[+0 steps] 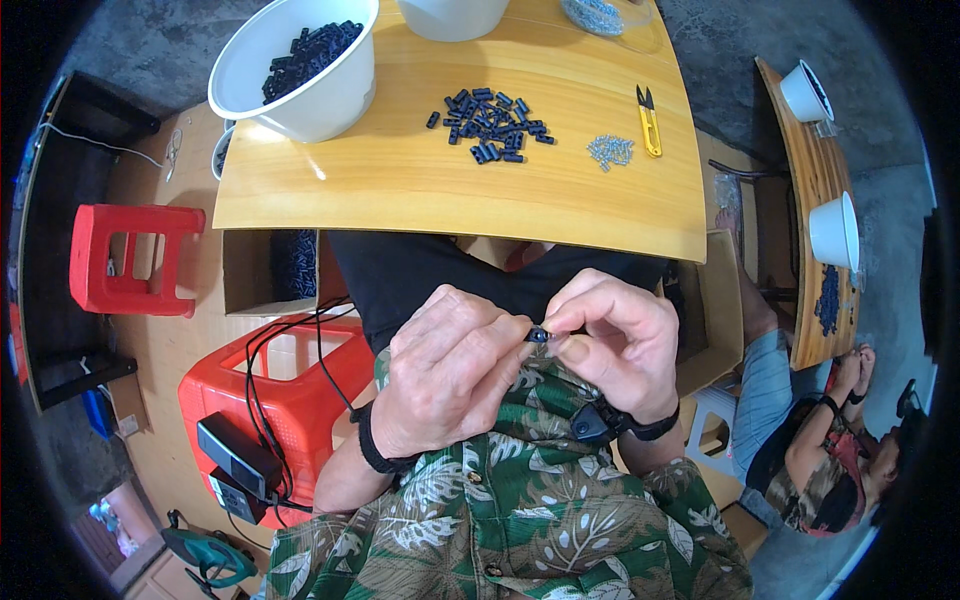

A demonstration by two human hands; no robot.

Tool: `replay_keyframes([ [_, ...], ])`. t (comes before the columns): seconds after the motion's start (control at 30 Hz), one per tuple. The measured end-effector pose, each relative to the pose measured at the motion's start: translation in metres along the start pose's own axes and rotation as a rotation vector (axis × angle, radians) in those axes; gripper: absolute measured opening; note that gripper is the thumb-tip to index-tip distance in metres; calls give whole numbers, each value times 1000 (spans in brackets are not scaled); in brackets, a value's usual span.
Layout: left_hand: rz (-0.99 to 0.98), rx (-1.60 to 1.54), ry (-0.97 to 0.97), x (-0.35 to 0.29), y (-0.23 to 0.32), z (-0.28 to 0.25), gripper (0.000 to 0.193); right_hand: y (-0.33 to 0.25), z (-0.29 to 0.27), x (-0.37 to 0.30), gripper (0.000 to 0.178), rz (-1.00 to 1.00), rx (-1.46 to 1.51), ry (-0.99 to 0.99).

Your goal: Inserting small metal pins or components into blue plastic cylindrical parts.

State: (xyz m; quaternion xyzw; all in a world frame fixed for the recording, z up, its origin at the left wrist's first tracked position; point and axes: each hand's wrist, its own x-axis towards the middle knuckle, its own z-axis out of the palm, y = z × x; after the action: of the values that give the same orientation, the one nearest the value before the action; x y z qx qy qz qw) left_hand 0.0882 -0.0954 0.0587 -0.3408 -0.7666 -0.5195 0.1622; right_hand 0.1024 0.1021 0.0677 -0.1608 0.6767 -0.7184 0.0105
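Left grip (450, 360) holds one small black piece (538, 335), seemingly midway, near the worktop (400, 185), right grip (618, 340) at its end, hold unclear, with loose black pieces (490, 125) and silvery bits (610, 150) apparently left.

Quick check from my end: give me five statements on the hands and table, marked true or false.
1. The left hand holds a black part, the right hand close by: true.
2. The snips lie left of the black pile: false, right of it.
3. The silver pile lies between those two: true.
4. The tub at the table's left holds silver bits: false, black parts.
5. Both wrists are bare: false, both wear dark bands.
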Motion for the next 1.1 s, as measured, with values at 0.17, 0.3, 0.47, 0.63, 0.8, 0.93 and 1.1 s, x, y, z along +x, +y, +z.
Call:
replay_keyframes([
  [0.17,-3,-33,37,1,2,4,26,3,-2,-3,11,319,453,3],
  [0.3,14,-40,32,2,1,4,26,11,-6,-2,14,370,569,-51],
  [0.47,22,-29,16,1,0,4,28,8,-3,2,16,397,586,-61],
  [0.63,36,4,54,1,-2,4,30,2,3,11,17,463,566,-37],
  [0.8,2,123,53,-2,-5,2,28,11,9,12,15,465,423,-12],
  [0.93,-89,183,45,-4,-8,1,23,23,5,20,12,439,362,-47],
  [1.1,-230,43,115,-6,-12,-4,19,53,-8,43,8,316,-83,136],
])
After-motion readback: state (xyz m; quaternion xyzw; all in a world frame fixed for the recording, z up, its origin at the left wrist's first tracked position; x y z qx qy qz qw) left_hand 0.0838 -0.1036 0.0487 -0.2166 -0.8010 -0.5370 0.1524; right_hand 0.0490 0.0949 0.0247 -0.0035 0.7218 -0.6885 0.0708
